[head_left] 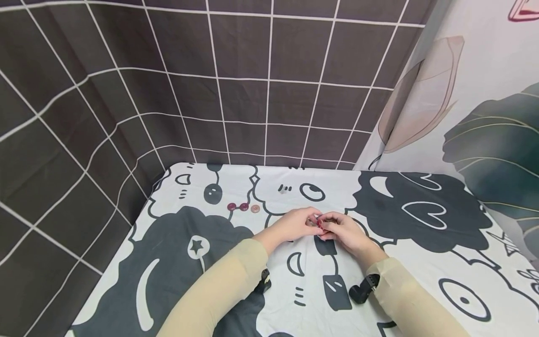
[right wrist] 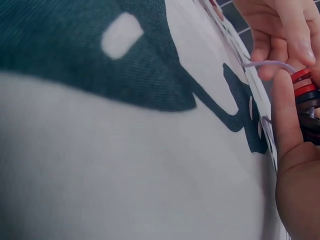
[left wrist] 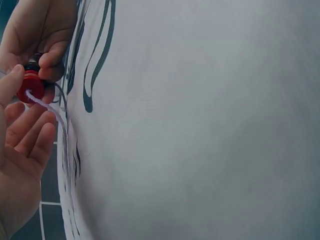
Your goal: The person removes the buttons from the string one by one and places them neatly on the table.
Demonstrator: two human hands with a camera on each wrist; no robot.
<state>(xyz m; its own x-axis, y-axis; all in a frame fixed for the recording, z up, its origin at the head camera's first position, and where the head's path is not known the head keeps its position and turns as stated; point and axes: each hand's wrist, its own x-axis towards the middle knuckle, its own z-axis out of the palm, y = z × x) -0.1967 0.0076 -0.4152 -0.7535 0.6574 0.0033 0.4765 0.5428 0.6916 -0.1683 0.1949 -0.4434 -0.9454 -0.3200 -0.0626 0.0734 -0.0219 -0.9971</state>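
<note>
My main worry is the stack of discs (right wrist: 307, 97), held up where the two hands meet, just right of centre in the head view. Red and black rounds share one cord (left wrist: 60, 118), which leaves the face of the red end disc (left wrist: 30, 90) and trails toward the bottom of the left wrist frame. I see no knot on that stretch, so if the hold slackens or the stack tips, I judge the discs could slip along the cord and fall. The cord also passes close by the left hand (head_left: 292, 224); a finger catching it might tug it back through the holes. Against the dark print on the patterned cloth (head_left: 278, 290), a dropped black disc would be hard for me to find. Two dark red discs (head_left: 244, 206) and a tan disc (head_left: 255, 208) lie in a row left of centre, where a careless sweep could scatter them.

As for the hands, I read the right hand (head_left: 347, 234) as gripping the stack, its fingers bent in against the sides. The left thumb touches the edge of the red end disc, with the other fingers loosely bent below it. Whether a finger pinches from the far side, I can't tell.
</note>
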